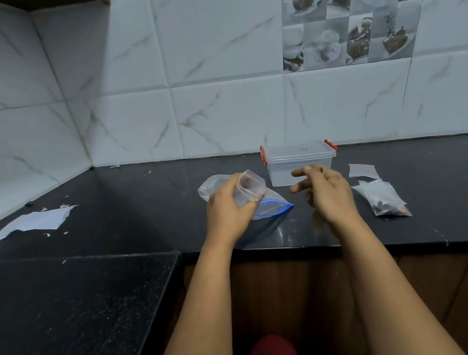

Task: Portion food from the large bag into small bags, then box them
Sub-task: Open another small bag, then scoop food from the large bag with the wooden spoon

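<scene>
From the head view, we are holding a small bag point(250, 188) up in our left hand point(229, 208), fingers wrapped round its lower part, its mouth turned up and to the right; something dark is showing inside through the clear plastic. Our right hand point(328, 193) is hovering just beside it, released and grasping nothing, fingers loosely spread toward the small bag's mouth. That is the relation the coming move seems to turn on: the opening is lying to the left of the right hand and facing it, so we judge the right hand is the one placed to fill or seal it.

Under the left hand the large bag point(273, 206) is lying flat on the bench point(143, 204), its blue zip edge running slantwise, rising to the right. It is looking nearly empty, though we cannot tell for sure. A filled small bag point(385, 199) is resting to the right, well apart from the hands, long axis running away from us and leftward. The clear box point(300, 161) with red clips is standing behind the hands, near the tiled wall point(215, 63), lid on.

The bench is dark polished stone meeting a second slab at the left corner; torn paper point(34, 223) is lying far left.
</scene>
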